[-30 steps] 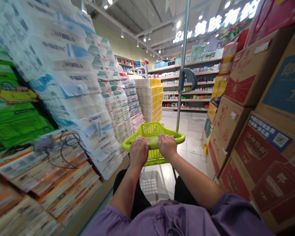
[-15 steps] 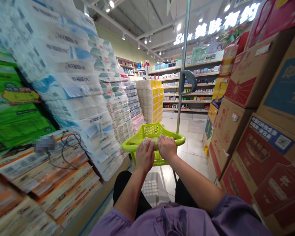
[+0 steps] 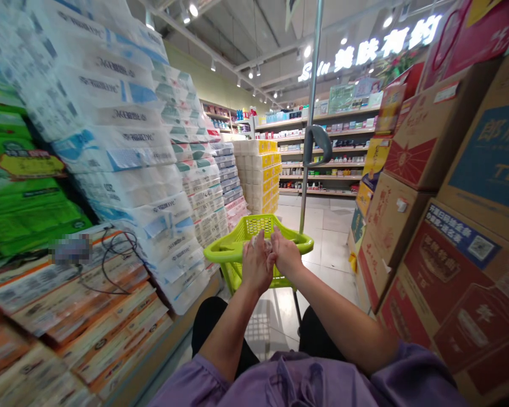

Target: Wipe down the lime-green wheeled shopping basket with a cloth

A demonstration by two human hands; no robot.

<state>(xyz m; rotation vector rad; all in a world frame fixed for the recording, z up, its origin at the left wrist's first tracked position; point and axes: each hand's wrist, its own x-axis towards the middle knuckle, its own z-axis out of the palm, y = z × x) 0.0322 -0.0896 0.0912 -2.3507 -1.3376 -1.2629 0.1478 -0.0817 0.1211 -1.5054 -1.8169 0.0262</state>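
A lime-green shopping cart stands before me, its curved handle across the middle of the view. My left hand is raised at the handle with its fingers bent round a small crumpled whitish thing, whose kind I cannot make out. Against it, from the other side, comes my right hand, fingers curled inward and partly hidden. Both hands meet just over the handle's centre. Behind them, the cart's basket shows only in part.
On the left rise stacks of wrapped tissue packs, with a cable lying on lower packs. Cardboard cartons line the right side. A metal pole with a grey hook stands by the cart. Stocked shelves are further back.
My hands have come off their flat rest on the handle and turned in toward each other, fingers raised. The cart sits slightly further left in view.
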